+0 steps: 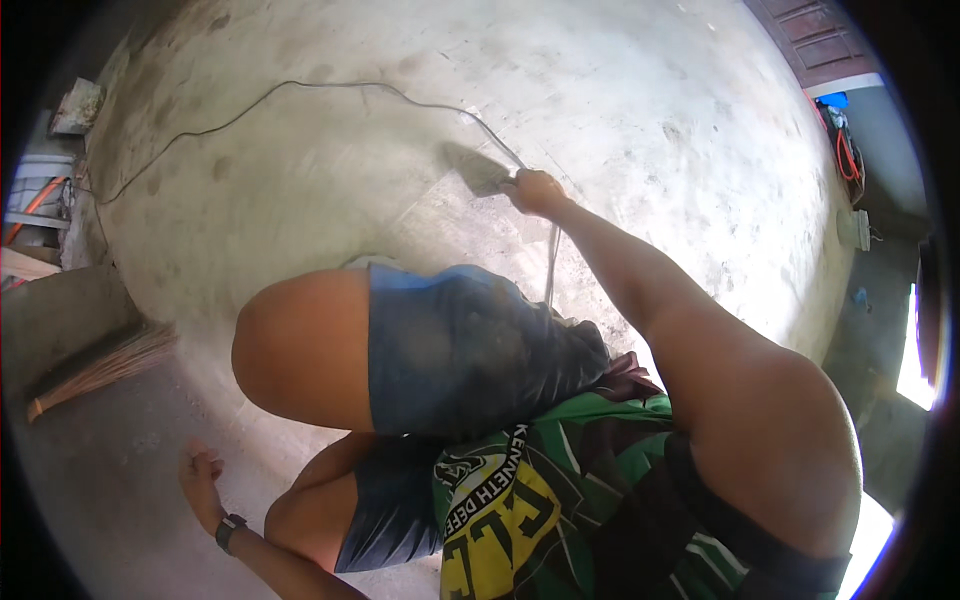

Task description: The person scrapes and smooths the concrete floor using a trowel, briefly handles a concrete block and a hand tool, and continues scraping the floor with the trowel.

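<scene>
My right hand (537,192) reaches forward with its fingers wrapped round the handle end of a scraper with a flat, squarish grey blade (478,174). That blade lies at or just above the pale, dusty concrete surface (330,170); whether it touches cannot be told. The handle is mostly hidden in my fist. A thin dark cable (390,88) passes behind this hand and comes back toward my lap. Beside my lower leg, my left hand (203,485) hangs free, a watch on its wrist. Its fingers are loosely bent and apart, with nothing seen in them.
A stick broom (105,370) lies at the left beside a low grey ledge (60,320). A whitish container (78,107) and stacked items stand at the far left. A brown panelled door (812,40), orange cords (848,155) and a small white bucket (858,230) are at the right.
</scene>
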